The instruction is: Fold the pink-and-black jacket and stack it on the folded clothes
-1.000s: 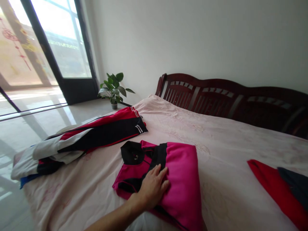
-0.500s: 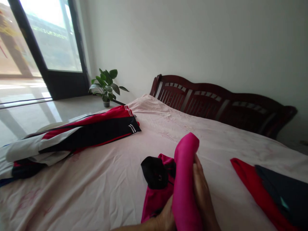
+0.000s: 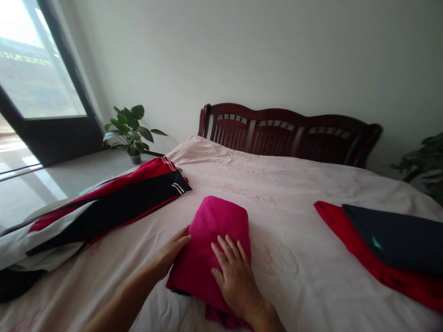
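A magenta garment (image 3: 216,221) lies folded into a compact bundle on the pale pink bedspread, in the lower middle of the head view. My right hand (image 3: 235,272) rests flat on top of it with the fingers spread. Along the bundle's left edge, my left hand (image 3: 173,251) touches the cloth, its fingers stretched out and not closed round it. Dark fabric peeks out under the bundle's near left corner, and a loose bit of magenta cloth sticks out at the bottom. What kind of garment it is cannot be made out.
Red, black and white striped-cuff clothes (image 3: 128,198) are laid out at the left. To the right sit a folded red garment (image 3: 346,237) and a dark navy one (image 3: 398,235). Behind the bedspread (image 3: 284,184) stands a dark wooden backrest (image 3: 273,133), with a potted plant (image 3: 129,131) at the left.
The magenta cloth, held up as a roll between both hands before, now lies folded flat with the black part tucked out of sight. My right hand has moved onto its top. The view has shifted right.
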`<action>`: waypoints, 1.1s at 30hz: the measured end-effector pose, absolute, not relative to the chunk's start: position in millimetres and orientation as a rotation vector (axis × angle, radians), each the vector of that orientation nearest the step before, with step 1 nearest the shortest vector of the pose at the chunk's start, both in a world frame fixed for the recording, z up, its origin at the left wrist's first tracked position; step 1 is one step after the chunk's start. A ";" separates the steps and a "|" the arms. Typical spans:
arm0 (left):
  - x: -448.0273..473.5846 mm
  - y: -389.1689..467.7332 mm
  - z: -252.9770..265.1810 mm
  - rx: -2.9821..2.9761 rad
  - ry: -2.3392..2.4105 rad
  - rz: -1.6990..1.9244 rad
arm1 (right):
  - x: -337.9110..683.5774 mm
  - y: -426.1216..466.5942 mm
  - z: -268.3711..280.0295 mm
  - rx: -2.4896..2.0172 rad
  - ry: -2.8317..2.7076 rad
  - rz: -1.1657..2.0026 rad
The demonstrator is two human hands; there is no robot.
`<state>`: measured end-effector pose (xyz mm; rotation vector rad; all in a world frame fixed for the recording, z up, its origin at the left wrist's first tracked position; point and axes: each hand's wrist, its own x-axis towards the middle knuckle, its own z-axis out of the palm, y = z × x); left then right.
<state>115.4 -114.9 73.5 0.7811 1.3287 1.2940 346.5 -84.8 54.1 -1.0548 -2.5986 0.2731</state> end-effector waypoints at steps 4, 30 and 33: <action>123.3 -121.2 71.4 0.786 1.346 1.134 | 359.0 -91.0 62.6 -1.155 -2.538 0.243; 213.5 -179.0 40.0 0.223 1.077 1.005 | 418.6 -151.1 25.4 -1.368 -0.848 1.366; 224.0 -179.7 29.8 0.295 1.037 0.999 | 402.0 -146.7 29.8 -1.138 -0.786 1.463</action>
